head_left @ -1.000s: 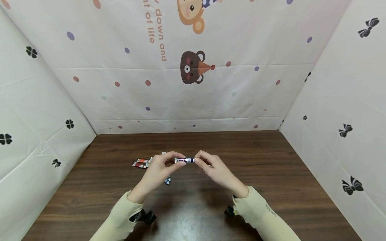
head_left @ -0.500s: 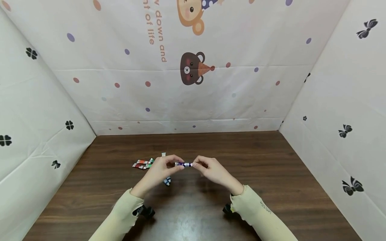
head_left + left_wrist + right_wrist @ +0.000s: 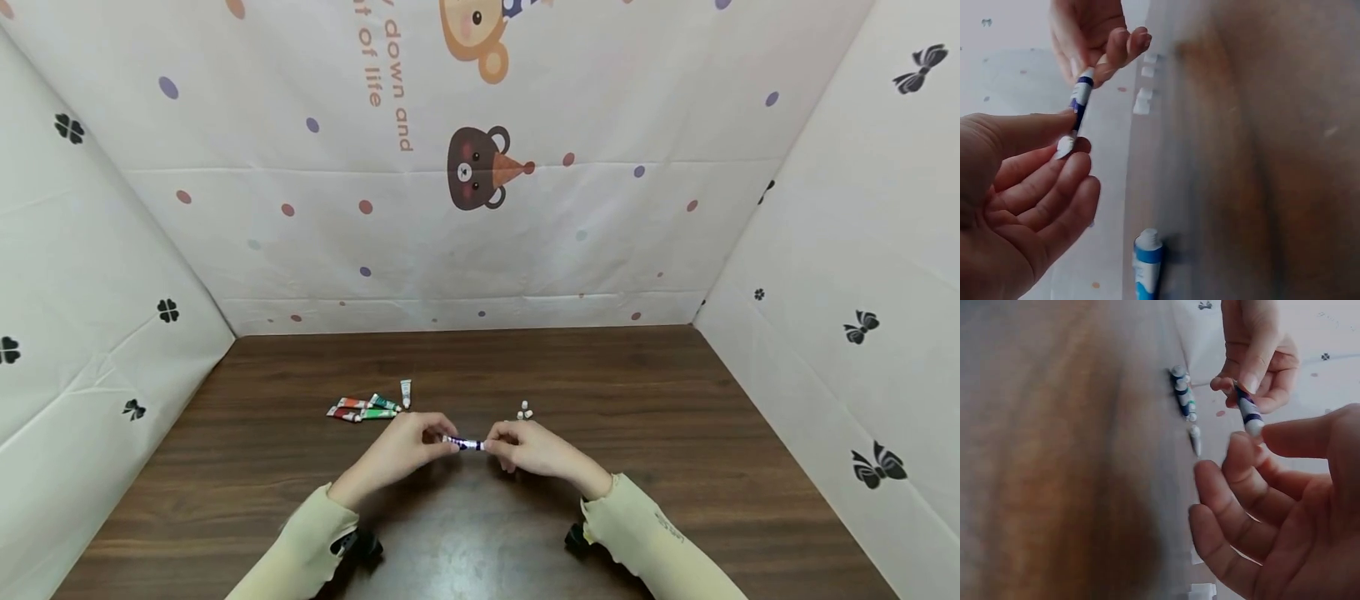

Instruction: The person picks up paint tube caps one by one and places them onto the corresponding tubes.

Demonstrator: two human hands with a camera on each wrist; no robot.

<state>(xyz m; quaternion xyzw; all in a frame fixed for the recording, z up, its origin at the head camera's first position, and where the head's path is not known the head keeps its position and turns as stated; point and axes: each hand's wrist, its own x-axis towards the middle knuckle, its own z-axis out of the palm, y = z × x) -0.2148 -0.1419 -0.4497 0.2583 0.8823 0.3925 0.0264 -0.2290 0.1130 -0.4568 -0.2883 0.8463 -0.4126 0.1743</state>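
A small purple-and-white paint tube [image 3: 465, 443] is held level above the table between both hands. My left hand [image 3: 408, 446] pinches its flat tail end between thumb and fingers. My right hand [image 3: 536, 450] pinches the white cap [image 3: 1254, 427] at the other end, with its remaining fingers loosely curled. In the left wrist view, the tube [image 3: 1082, 97] runs from one hand to the other. A blue paint tube [image 3: 1147, 262] lies below my left hand, its white threaded neck bare.
Red, orange and green paint tubes [image 3: 377, 413] lie grouped at the left, with a whitish tube [image 3: 406, 393] beside them. Several small white caps [image 3: 524, 410] sit just beyond my right hand. Patterned white cloth walls [image 3: 480, 250] enclose the dark wooden table [image 3: 637, 392].
Both hands have lowered toward the near side of the table with the paint tube between them. The white caps and the tubes at the left now show; the blue tubes are covered.
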